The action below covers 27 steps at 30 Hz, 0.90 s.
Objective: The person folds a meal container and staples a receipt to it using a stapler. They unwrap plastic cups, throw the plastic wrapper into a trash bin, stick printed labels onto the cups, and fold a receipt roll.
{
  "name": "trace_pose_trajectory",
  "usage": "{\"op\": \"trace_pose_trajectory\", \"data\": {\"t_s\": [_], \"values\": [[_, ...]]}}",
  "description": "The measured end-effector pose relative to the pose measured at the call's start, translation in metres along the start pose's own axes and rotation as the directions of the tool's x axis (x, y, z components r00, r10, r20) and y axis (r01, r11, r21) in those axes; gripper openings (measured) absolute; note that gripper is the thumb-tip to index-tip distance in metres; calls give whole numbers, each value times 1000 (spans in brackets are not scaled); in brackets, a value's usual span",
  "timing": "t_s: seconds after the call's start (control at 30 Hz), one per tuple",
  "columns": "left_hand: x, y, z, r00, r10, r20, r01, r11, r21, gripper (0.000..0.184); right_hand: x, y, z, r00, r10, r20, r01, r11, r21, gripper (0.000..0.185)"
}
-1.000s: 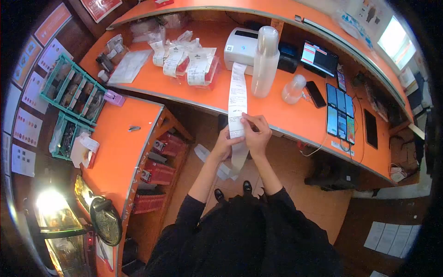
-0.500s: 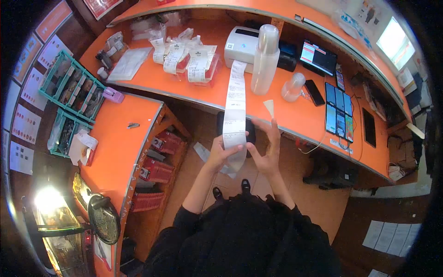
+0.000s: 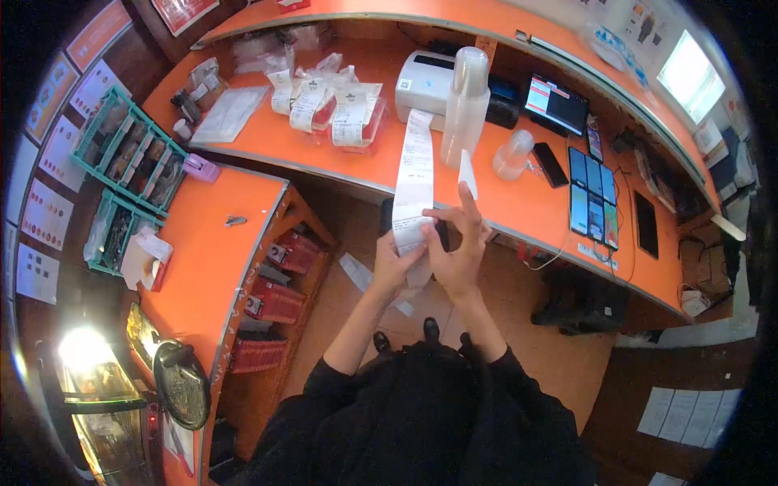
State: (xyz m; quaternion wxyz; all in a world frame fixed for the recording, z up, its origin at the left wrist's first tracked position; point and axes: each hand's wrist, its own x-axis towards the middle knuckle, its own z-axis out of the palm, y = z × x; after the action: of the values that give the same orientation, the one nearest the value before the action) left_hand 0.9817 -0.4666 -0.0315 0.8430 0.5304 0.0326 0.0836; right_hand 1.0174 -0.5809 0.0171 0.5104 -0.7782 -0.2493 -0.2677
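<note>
Up at one o'clock, a tall stack of clear plastic cups (image 3: 466, 117) stands on the orange counter (image 3: 523, 202)! At two, a dark smartphone (image 3: 550, 164) lies flat; round at four, white sheets (image 3: 689, 415) line up; eight, a lamp (image 3: 84, 349) blazes; nearly ten, a teal basket (image 3: 91, 134), well filled.

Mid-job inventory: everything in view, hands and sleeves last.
Counters: at least two, orange, ahead and left
Printer: one, white, ahead
Paper strip: one, white, from printer
Cup stacks: two, clear, right of printer
Labelled packages: at least three, red and white, left of printer
Screen: one, dark, right rear
Phones: several, dark and blue, right
Baskets: two, teal, left
Desk device: one, lilac, left
Packets: many, red, under left counter
Wall sheets: several, white, left
Light: one, bright white, lower left
Slip: one, white, at right hand
Left hand: one, bare, on strip
Right hand: one, bare, at strip
Sleeves: two, black, below hands
</note>
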Motion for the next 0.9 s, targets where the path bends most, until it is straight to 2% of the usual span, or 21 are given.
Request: {"op": "trace_pose_trajectory", "data": {"t_s": [0.27, 0.37, 0.57, 0.63, 0.67, 0.7, 0.73, 0.77, 0.8, 0.83, 0.87, 0.9], "values": [[-6, -2, -3, 998, -58, 30, 56, 996, 62, 34, -8, -3, 3, 991, -91, -94, 81, 992, -101, 67], [-8, -5, -5, 997, -76, 24, 76, 997, 9, 34, -10, -2, 3, 993, -74, -90, 67, 995, -73, 66], [-8, -7, -9, 994, -71, 81, 66, 996, 64, 34, -14, -5, 2, 997, 3, -79, -9, 996, -86, 65], [-11, 0, -6, 989, -76, 124, 72, 997, 34, 43, -23, -13, -2, 998, 50, 40, -49, 998, -26, 75], [-11, -2, -9, 990, -73, 123, 69, 997, 34, 43, -31, -20, -6, 998, 47, 41, -47, 999, -24, 75], [-11, -5, -13, 984, -56, 167, 73, 992, -101, 49, -41, -29, -12, 988, 59, 144, -80, 986, 146, 79], [-10, -7, -16, 977, -32, 209, 82, 969, -233, 56, -38, -32, -14, 979, 54, 195, -99, 969, 228, 81], [-9, -6, -17, 977, -29, 209, 79, 969, -234, 56, -36, -35, -17, 968, 49, 245, -125, 944, 306, 83], [-9, -5, -18, 969, -95, 229, 143, 969, -201, 62, -24, -31, -20, 971, -96, 218, 38, 965, 258, 86], [-9, -4, -19, 955, -162, 248, 207, 964, -166, 67, -14, -30, -22, 970, -150, 191, 120, 980, 159, 89], [-1, -9, -28, 919, -180, 350, 241, 960, -140, 65, -4, -29, -25, 965, -204, 163, 197, 979, 55, 91], [3, -7, -26, 917, -176, 357, 238, 961, -137, 65, 5, -21, -21, 966, -207, 157, 202, 978, 50, 91]]}}
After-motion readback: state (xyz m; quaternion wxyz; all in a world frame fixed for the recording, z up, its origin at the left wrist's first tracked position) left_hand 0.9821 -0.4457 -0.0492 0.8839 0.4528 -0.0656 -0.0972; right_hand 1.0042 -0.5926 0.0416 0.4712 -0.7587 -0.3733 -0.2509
